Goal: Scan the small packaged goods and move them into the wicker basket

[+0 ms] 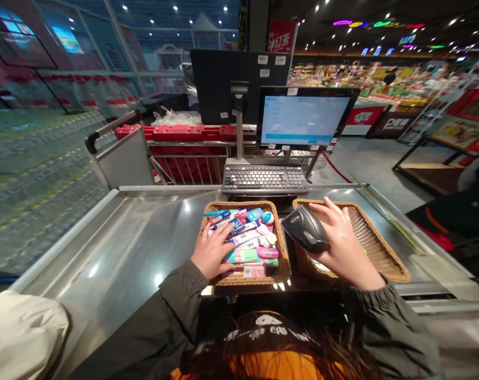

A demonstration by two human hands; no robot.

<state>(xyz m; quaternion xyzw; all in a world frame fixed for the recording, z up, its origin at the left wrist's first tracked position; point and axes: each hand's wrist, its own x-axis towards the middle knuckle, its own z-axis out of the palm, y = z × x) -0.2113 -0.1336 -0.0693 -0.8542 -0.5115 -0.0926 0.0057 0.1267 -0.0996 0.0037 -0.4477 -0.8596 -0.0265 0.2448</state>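
Observation:
My left hand point(214, 250) lies over the left side of a wicker basket point(283, 264) heaped with small colourful packaged goods point(247, 240). Its fingers are spread and rest on or just above the packets; I see nothing gripped. In my right hand point(340, 245) is a black handheld barcode scanner point(306, 229), its head pointing left toward the full basket. The fingers on its far side are partly raised, and the grip is mostly covered by the hand. Beneath that hand stands a second wicker basket point(374, 232), with a few small items partly hidden at its near left.
A keyboard point(265, 178) sits behind the baskets, with a lit monitor point(306, 121) and a second screen's dark back point(227, 87) above it. The metal counter point(156, 227) has raised edges. A pale cloth or bag point(23, 332) lies at the near left.

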